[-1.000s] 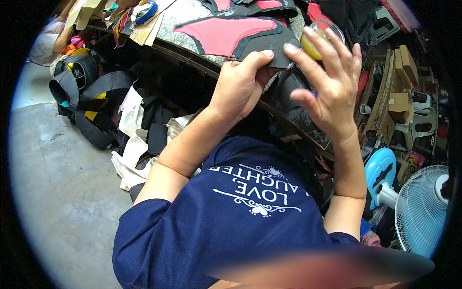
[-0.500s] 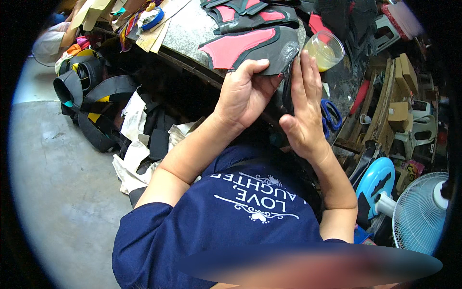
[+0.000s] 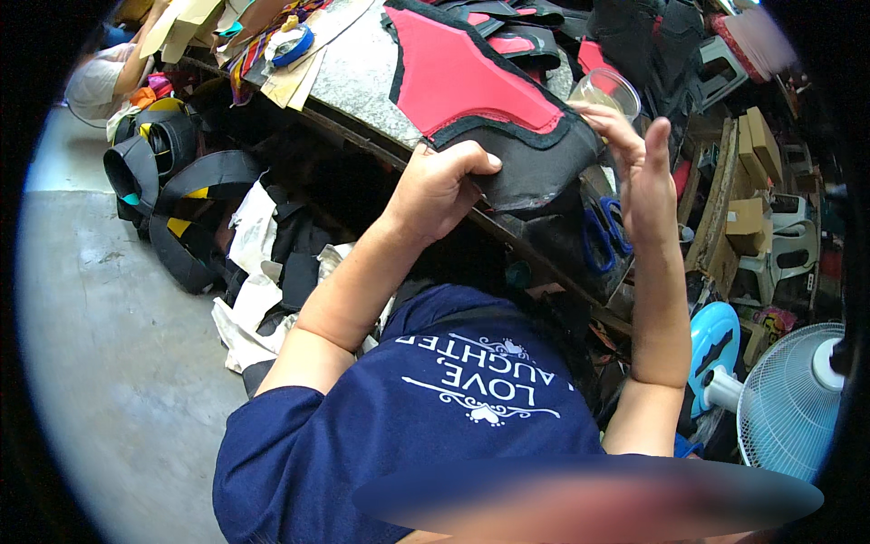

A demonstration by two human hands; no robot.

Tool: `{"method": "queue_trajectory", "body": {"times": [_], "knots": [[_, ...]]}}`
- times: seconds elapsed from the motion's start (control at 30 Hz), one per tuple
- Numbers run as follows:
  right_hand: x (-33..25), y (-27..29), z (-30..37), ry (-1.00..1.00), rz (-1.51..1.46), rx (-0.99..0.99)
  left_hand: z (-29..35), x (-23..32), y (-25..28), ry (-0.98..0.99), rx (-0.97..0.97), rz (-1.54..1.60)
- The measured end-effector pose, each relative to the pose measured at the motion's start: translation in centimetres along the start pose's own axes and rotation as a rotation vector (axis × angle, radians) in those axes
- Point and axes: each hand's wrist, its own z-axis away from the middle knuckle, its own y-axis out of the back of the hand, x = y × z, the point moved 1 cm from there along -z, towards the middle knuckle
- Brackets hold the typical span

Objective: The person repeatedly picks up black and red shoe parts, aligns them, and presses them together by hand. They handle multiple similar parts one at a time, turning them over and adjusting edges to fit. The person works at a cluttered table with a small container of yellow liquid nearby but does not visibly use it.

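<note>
My left hand (image 3: pixel 439 186) grips the lower edge of a black-and-coral-red shoe upper (image 3: pixel 480 77), its thumb pressed on the black end. The upper is tilted over the table edge, red panel facing up and black border around it. At its right corner is my right hand (image 3: pixel 639 172), fingers spread and fingertips at or very near the edge. Whether they touch it I cannot tell. Behind those fingers stands a clear plastic cup (image 3: pixel 612 88), partly hidden. Blue-handled scissors (image 3: pixel 603 238) lie beside my right wrist.
More black-and-red pieces (image 3: pixel 517 41) lie at the back of the grey-topped table (image 3: pixel 358 82). A blue tape roll (image 3: pixel 294 45) sits on its left part. Black strapping rolls (image 3: pixel 181 195) and white scraps (image 3: pixel 256 227) are at the left. A white fan (image 3: pixel 788 399) stands at the right.
The shoe upper has swung round and now shows more of its red panel. My right hand has moved right, its fingers spreading from a flat, upright pose against the edge.
</note>
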Motion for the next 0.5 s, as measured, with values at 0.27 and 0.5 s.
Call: {"method": "queue_trajectory", "body": {"times": [0.27, 0.5], "knots": [[-2.3, -2.2, 0.2, 0.175, 0.108, -0.034, 0.2, 0.6, -0.2, -0.039, 0.066, -0.052], [-3.4, -0.8, 1.1, 0.791, 1.351, 0.185, 0.3, 0.2, 0.0, -0.063, 0.076, -0.014]]}}
